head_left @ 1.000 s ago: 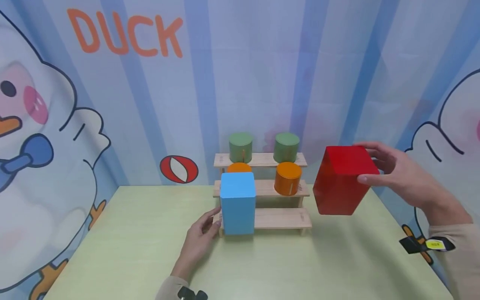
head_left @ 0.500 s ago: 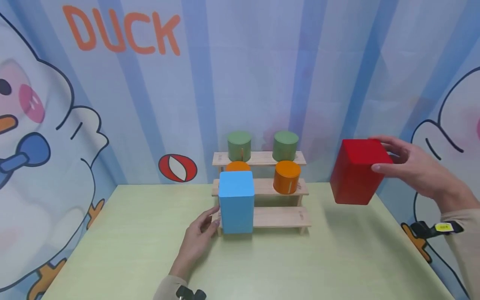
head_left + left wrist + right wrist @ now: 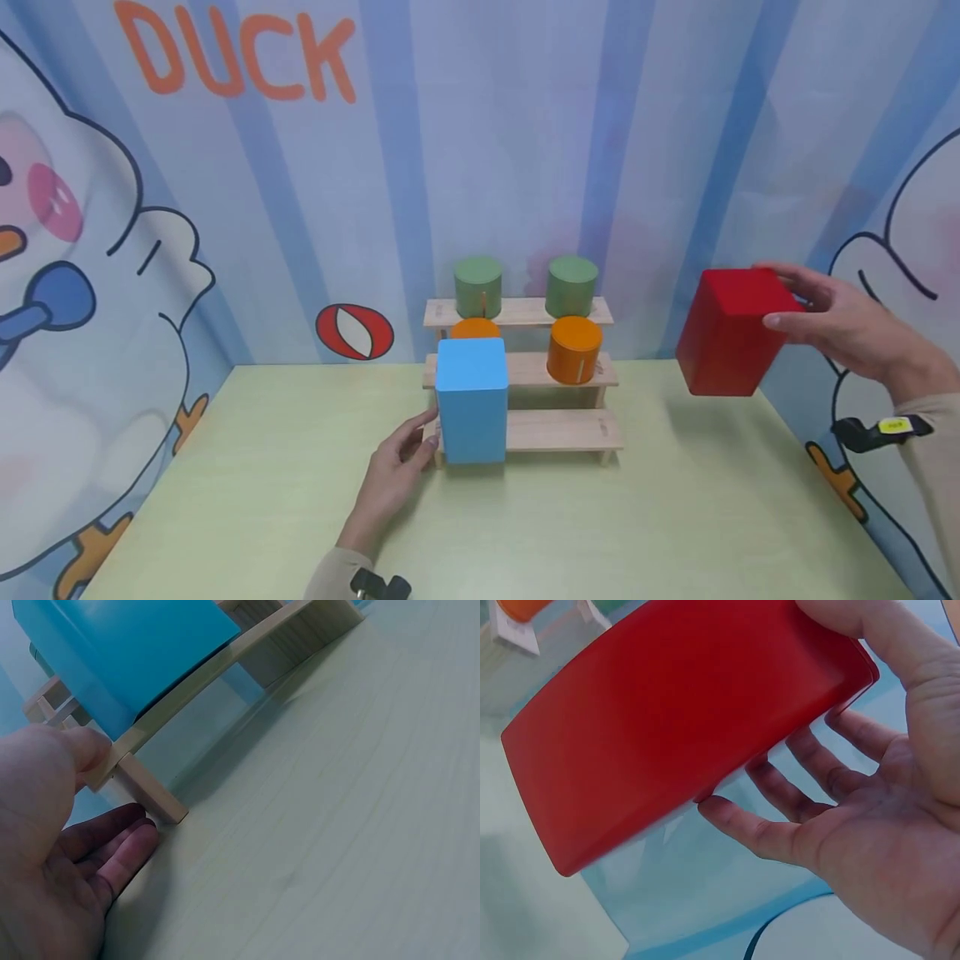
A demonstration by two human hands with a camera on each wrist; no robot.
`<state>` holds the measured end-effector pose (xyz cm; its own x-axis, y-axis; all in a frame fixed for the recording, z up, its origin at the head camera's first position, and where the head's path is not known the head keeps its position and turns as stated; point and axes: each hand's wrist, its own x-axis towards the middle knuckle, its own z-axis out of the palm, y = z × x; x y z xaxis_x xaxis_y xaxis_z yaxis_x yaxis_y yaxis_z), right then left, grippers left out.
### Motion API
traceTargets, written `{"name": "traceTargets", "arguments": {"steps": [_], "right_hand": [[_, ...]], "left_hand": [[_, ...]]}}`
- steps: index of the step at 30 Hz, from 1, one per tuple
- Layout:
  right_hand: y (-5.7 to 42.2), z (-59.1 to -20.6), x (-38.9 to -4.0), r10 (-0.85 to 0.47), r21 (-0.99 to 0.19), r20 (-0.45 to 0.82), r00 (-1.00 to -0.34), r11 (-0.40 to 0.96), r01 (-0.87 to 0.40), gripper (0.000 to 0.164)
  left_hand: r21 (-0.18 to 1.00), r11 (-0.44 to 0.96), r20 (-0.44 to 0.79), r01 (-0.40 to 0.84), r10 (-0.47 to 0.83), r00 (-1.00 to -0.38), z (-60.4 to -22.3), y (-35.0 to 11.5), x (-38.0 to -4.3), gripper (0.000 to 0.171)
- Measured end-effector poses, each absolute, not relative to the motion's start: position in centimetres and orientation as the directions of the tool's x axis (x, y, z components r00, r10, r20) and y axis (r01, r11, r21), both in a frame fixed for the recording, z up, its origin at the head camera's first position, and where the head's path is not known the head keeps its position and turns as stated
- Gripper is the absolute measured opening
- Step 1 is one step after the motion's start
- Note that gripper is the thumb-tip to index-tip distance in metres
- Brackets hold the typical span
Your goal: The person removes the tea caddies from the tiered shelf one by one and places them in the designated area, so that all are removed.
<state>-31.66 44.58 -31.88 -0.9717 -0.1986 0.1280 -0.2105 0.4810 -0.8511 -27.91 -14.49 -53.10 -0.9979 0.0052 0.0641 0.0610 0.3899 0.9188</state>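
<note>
My right hand [image 3: 840,321] holds a red rectangular box [image 3: 738,333] in the air at the right, over the table's far right part. In the right wrist view the thumb presses one face of the red box [image 3: 675,720] and the fingertips are on another side. My left hand [image 3: 393,467] grips the left end of the lowest step of a wooden stepped shelf [image 3: 562,432]. The left wrist view shows its thumb at the plank's corner and the lower fingers beside the shelf's leg [image 3: 154,791]. A blue box [image 3: 472,417] stands upright on that step, right beside the left fingers.
Two green cylinders [image 3: 478,287] stand on the top step. On the middle step is an orange cylinder [image 3: 574,352], with another orange cylinder [image 3: 476,327] mostly hidden behind the blue box. A printed curtain [image 3: 510,142] hangs behind the pale table [image 3: 300,442].
My right hand has carried the red box to the right, away from the shelf. The left hand, the blue box and the cylinders have stayed in place.
</note>
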Motion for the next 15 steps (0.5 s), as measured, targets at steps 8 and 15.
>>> {"name": "traceTargets", "arguments": {"steps": [8,15], "right_hand": [[46.9,-33.3,-33.5,-0.183,-0.867,0.080,-0.980,0.473,-0.159,0.068],[48.9,-35.1,-34.6,-0.210,-0.858,0.068,-0.975,0.486,-0.165,0.070]], "left_hand": [[0.919,0.391,0.063,0.059,0.002,-0.998,-53.0,-14.5,-27.8,0.047],[0.915,0.398,0.069,0.063,-0.001,-0.998,-53.1,-14.5,-27.8,0.048]]}}
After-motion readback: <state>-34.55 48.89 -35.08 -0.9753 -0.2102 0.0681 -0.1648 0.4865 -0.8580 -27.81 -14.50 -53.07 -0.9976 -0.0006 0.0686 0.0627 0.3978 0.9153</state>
